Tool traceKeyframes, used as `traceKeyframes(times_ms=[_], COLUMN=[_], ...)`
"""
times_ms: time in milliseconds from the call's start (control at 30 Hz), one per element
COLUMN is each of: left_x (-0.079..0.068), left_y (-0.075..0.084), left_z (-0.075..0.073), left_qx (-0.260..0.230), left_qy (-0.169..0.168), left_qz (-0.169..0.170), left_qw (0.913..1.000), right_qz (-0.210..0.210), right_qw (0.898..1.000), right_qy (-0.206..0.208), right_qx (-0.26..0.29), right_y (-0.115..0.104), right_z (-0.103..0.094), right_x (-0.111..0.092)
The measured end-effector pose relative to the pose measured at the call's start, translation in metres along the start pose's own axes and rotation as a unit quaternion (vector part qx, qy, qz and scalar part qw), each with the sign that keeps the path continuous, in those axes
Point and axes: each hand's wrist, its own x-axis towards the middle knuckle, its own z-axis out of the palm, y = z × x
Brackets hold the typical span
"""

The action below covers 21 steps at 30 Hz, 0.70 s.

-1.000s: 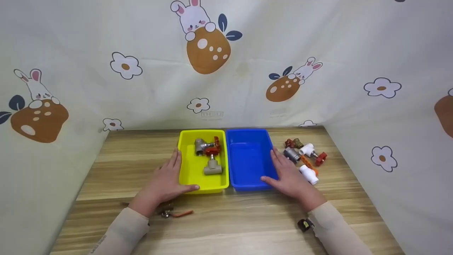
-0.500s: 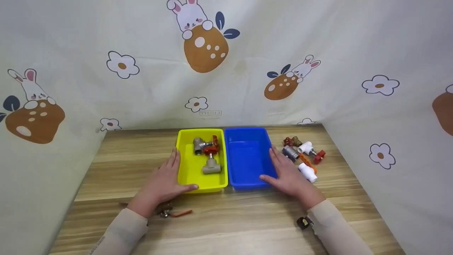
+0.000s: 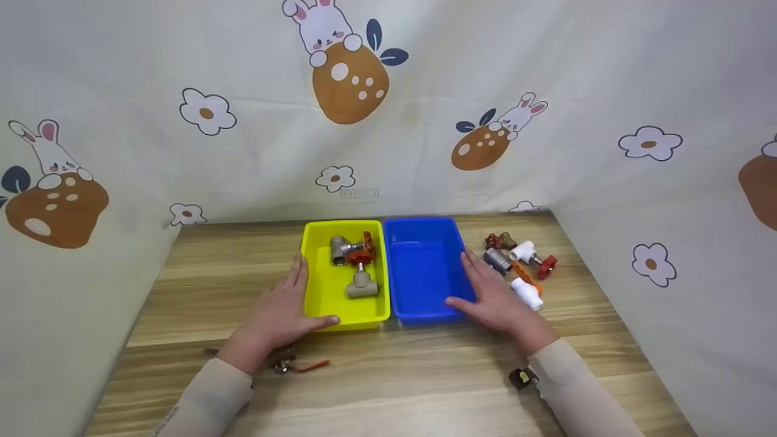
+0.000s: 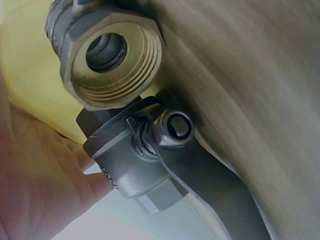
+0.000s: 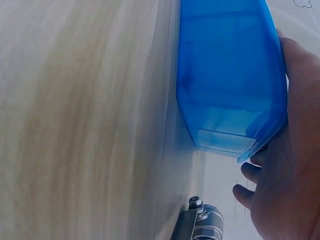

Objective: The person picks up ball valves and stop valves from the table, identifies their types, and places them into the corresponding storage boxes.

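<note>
My left hand (image 3: 276, 309) lies along the left side of a yellow plastic bin (image 3: 325, 291), fingers straight and thumb over its front rim. On the right, my right hand (image 3: 495, 300) rests along the outer side of a blue bin (image 3: 425, 273), its thumb across the front right rim. Inside the yellow bin are a grey metal valve (image 3: 341, 250) with a red handwheel and a beige tee-shaped valve (image 3: 362, 287), also red-handled. Nothing shows in the blue bin. The left wrist view shows a brass threaded valve end (image 4: 115, 90) and a grey lever ball valve (image 4: 132, 165) close by.
Beyond my right hand lie a white valve (image 3: 523, 250) with a red handle, a white fitting (image 3: 527, 294), a grey metal valve (image 3: 498, 261) and a brass valve (image 3: 508, 243). A red-levered valve (image 3: 312, 366) sits partly hidden by my left wrist. Patterned cloth (image 3: 413, 152) encloses the table.
The head view has shifted slightly, so the scene sits a little further left. Both hands and bins keep their places relative to each other.
</note>
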Motion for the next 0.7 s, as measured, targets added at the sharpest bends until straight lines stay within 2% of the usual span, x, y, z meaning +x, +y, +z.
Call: traceKeyframes(times_ms=[233, 467, 567, 700], left_x=[0.000, 0.001, 0.001, 0.001], left_y=[-0.001, -0.003, -0.002, -0.001], left_z=[-0.001, 0.002, 0.002, 0.001], left_qx=[-0.011, 0.003, 0.000, -0.006], left_qy=[-0.001, 0.006, 0.005, 0.001], left_qz=[0.001, 0.007, 0.007, 0.001], left_qw=[0.9999, 1.0000, 1.0000, 1.0000], right_qz=[0.019, 0.003, 0.003, 0.003], right_qw=[1.000, 0.998, 0.998, 0.999], right_qy=[0.017, 0.059, 0.060, 0.030], right_qx=[0.007, -0.027, -0.033, -0.043], right_y=[0.001, 0.017, 0.031, 0.051], right_z=[-0.018, -0.045, -0.060, -0.083], right_x=[0.003, 0.004, 0.004, 0.004])
